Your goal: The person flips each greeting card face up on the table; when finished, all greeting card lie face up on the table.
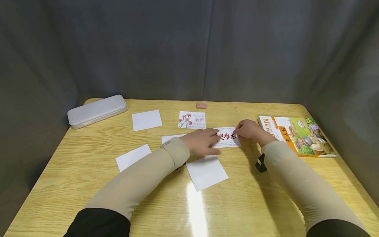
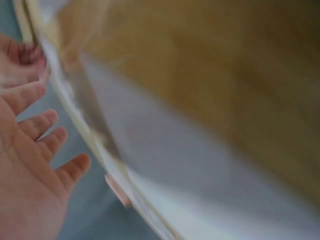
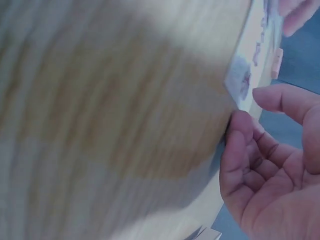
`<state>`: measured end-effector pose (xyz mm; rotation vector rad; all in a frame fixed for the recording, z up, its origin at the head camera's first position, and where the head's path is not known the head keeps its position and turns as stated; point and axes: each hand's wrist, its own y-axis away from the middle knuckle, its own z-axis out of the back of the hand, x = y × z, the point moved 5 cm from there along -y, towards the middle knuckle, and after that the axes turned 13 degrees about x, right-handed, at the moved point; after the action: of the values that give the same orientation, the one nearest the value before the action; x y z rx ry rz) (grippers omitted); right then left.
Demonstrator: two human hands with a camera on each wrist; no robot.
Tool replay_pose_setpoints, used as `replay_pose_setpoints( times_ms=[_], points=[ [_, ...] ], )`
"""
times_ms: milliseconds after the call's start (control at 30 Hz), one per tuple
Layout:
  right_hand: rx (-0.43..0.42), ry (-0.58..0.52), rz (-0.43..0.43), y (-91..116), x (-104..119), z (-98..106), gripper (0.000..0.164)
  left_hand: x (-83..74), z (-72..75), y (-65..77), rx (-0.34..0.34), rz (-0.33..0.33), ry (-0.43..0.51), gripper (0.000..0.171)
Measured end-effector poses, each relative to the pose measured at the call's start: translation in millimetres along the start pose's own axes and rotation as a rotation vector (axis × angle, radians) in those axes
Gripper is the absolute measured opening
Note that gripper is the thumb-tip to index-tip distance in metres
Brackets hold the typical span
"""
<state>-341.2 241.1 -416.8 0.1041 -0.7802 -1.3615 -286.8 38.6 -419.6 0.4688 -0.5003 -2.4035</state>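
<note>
A white card with red Chinese characters (image 1: 227, 137) lies face up near the middle of the table. My left hand (image 1: 201, 141), fingers spread and fairly straight, reaches over its left end; the left wrist view shows the palm (image 2: 30, 170) and separated fingers. At the card's right edge is my right hand (image 1: 250, 130), its fingers curled and its thumb and index fingertip at the corner. In the right wrist view that hand (image 3: 275, 165) has the index fingertip against the card's edge (image 3: 242, 80). Behind them lies a card with pink flowers (image 1: 191, 119).
Several blank white cards lie about the left arm, one (image 1: 207, 172) in front, another (image 1: 147, 120) farther back. A white case (image 1: 97, 111) stands at back left, a pink eraser-like block (image 1: 201, 106) at the back. A colourful book (image 1: 305, 136) lies right of the right hand.
</note>
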Motion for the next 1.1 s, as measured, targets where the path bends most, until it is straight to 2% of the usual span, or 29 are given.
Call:
replay_pose_setpoints(
  times_ms=[100, 233, 433, 600, 833, 967, 1100],
  points=[
    [-0.016, -0.024, 0.022, 2.1, 9.9, 5.7, 0.021, 22.7, 4.5, 17.2, -0.044, 0.034, 0.081, 0.074],
    [-0.038, -0.046, 0.066, 0.8, 31.8, 14.4, 0.022, 58.3, 6.4, 47.4, -0.091, 0.092, 0.153, 0.076],
    [0.002, -0.168, 0.153, -16.2, 77.4, 9.9, 0.021, 110.0, -2.6, 96.2, -0.157, 0.208, 0.201, 0.078],
    [0.048, -0.254, 0.192, -31.5, 121.0, -3.9, 0.021, 140.7, -16.5, 129.3, -0.187, 0.271, 0.21, 0.08],
    [0.111, -0.449, 0.255, -50.7, 169.7, -20.3, 0.031, 159.3, -33.3, 152.1, -0.207, 0.278, 0.214, 0.081],
    [0.151, -0.581, 0.258, -65.8, 187.8, -32.6, 0.034, 161.5, -42.6, 161.7, -0.177, 0.262, 0.212, 0.084],
    [0.156, -0.656, 0.265, -77.5, 200.0, -45.3, 0.039, 165.5, -49.8, 171.1, -0.146, 0.269, 0.156, 0.092]
  ],
)
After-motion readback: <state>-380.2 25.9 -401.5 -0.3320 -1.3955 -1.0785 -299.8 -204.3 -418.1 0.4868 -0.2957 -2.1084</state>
